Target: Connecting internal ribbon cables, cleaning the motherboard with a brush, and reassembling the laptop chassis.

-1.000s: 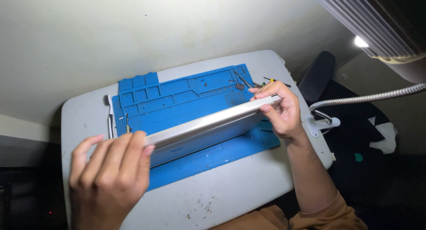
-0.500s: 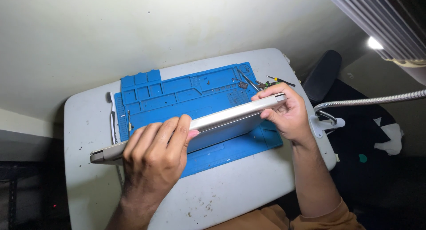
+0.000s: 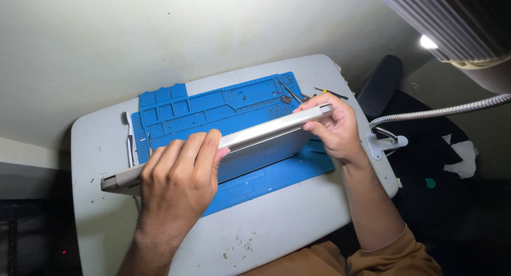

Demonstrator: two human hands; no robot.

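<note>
A person tilts a closed silver laptop (image 3: 261, 137) on edge above a blue work mat (image 3: 213, 108) at the grey table's (image 3: 277, 233) centre; left hand (image 3: 178, 183) clamps its top edge at 8 o'clock, right hand (image 3: 332, 127) grips the 3 o'clock corner.

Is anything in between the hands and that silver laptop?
No, nothing visible. The left hand is wrapped over the top edge of the silver laptop near its middle, and the right hand pinches its far corner. Both touch it directly, above the blue mat.
</note>
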